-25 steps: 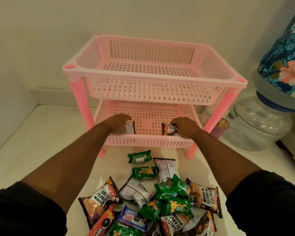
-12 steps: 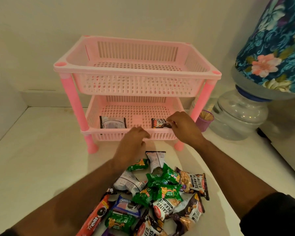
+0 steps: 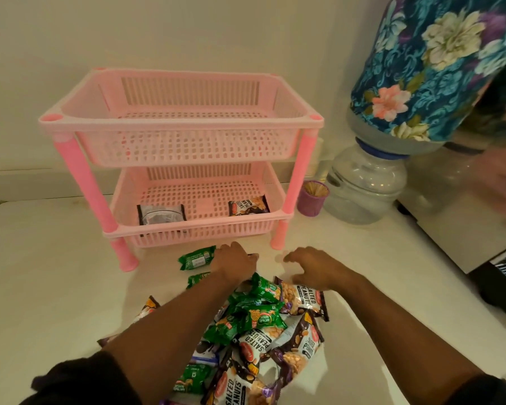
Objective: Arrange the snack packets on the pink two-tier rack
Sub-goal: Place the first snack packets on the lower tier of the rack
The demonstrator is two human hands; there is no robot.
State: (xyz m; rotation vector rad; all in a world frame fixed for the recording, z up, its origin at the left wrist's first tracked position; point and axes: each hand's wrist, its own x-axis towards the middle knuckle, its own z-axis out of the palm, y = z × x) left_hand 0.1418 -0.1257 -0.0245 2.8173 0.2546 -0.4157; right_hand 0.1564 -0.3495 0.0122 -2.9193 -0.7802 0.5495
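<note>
Head view is showing the pink two-tier rack [image 3: 181,127] standing at 12 o'clock on the white table [image 3: 56,287], top tier bare, bottom tier carrying two packets: a grey-backed packet [image 3: 161,213] lying face down toward the front-left and a peanut packet [image 3: 248,205] lying toward the front-right, well apart from each other, likely spaced that way to be leaving room for more between them. The pile of snack packets [image 3: 251,325] is sitting at 6 o'clock, just in front of the rack, within easy reach of both arms. Left hand [image 3: 234,260] is hovering over the far edge of the pile, fingers curled downward over something under the palm; cannot tell if it is gripping anything, since the back of the hand is hiding it. A green biscuit packet [image 3: 196,257] is lying just beside that hand at its 9 o'clock, a second green one [image 3: 197,279] is peeking out under the forearm. Right hand [image 3: 313,266] is spreading its fingers wide and loosely bent, holding nothing, hanging just above a salted peanuts packet [image 3: 301,298] at the pile's 1 o'clock corner, probably lining up the next pick. Judging the task as being early: only two packets shelved, most waiting. At 2 o'clock a small purple cup of toothpicks [image 3: 314,198] is standing beside the rack leg, next to a water dispenser bottle with a floral cover [image 3: 433,65].
</note>
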